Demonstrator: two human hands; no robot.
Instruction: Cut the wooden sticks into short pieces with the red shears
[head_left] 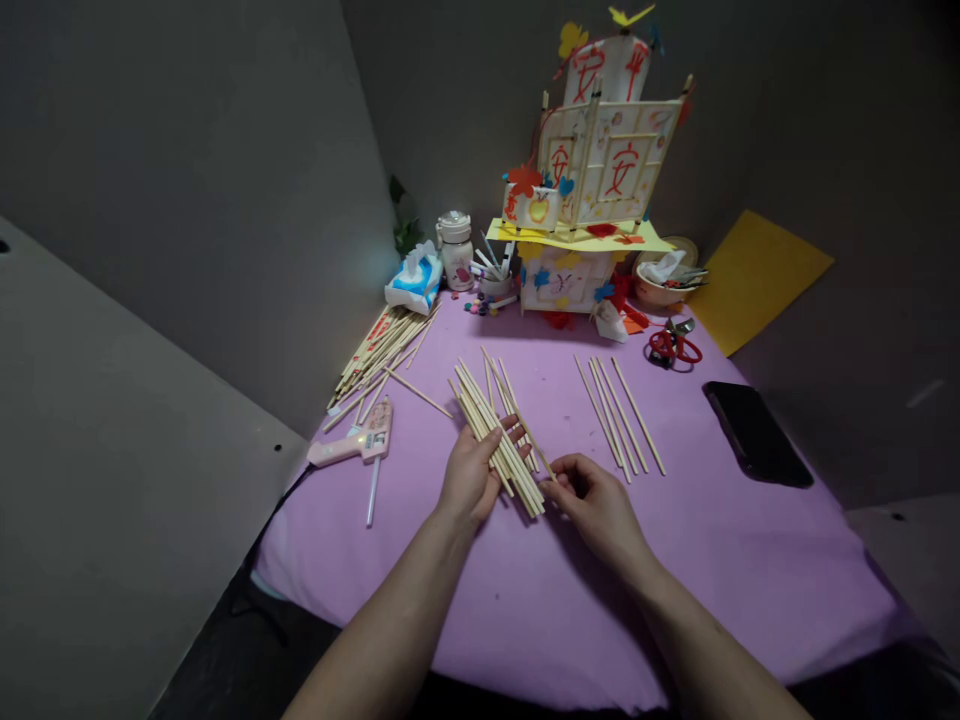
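A bundle of thin wooden sticks [504, 450] lies across the palm of my left hand [474, 472], the thumb pressed over it. My right hand [596, 497] pinches the near end of a single wooden stick [531, 432], which slants up and away to the left, beside the bundle. Behind the left hand's fingers, a few more sticks [506, 372] rest on the cloth. To the right lies a spread group of several loose sticks [616, 412], roughly parallel. A larger pile of sticks [382, 350] sits at the far left.
A pink glue gun [352, 445] lies left. At the back stand a tissue pack [415, 280], a white jar [455, 250], a pen holder [495, 285], a decorated paper-and-stick lantern [566, 275] and a bowl [664, 293]. Red-handled scissors [675, 347] and a black phone [757, 433] are right.
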